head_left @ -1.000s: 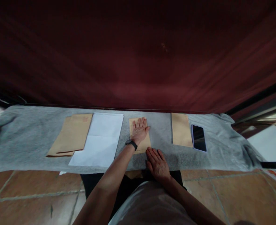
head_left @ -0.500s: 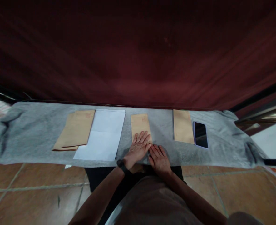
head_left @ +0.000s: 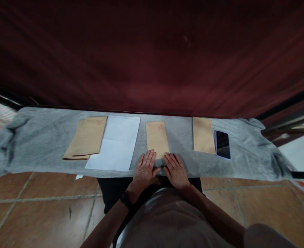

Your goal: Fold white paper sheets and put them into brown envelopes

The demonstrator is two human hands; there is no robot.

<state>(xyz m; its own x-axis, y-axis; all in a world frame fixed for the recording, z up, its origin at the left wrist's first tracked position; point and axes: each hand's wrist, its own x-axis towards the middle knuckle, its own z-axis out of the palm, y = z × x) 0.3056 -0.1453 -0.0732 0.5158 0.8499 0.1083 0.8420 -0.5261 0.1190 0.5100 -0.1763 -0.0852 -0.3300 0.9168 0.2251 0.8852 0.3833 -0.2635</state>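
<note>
A brown paper envelope (head_left: 157,137) with faint red print at its top right lies flat on the grey cloth, straight in front of me. My left hand (head_left: 144,168) rests palm down, fingers stretched out, with its fingertips on the envelope's near left corner. On the other side, my right hand (head_left: 176,168) lies flat with fingers extended, its tips touching or just beside the near right corner. Neither hand grips anything. A dark band (head_left: 126,199) circles my left wrist.
To the left, a stack of brown envelopes (head_left: 87,137) overlaps white paper sheets (head_left: 118,144). Another brown envelope (head_left: 203,134) lies at the right, beside a phone (head_left: 222,144) in a purple case. Grey cloth (head_left: 41,137) covers the narrow table; a dark red curtain (head_left: 152,62) hangs behind.
My left hand has slid off the middle of the envelope, back toward me and left to its near corner. My right hand has stayed nearly in place. The view has shifted slightly.
</note>
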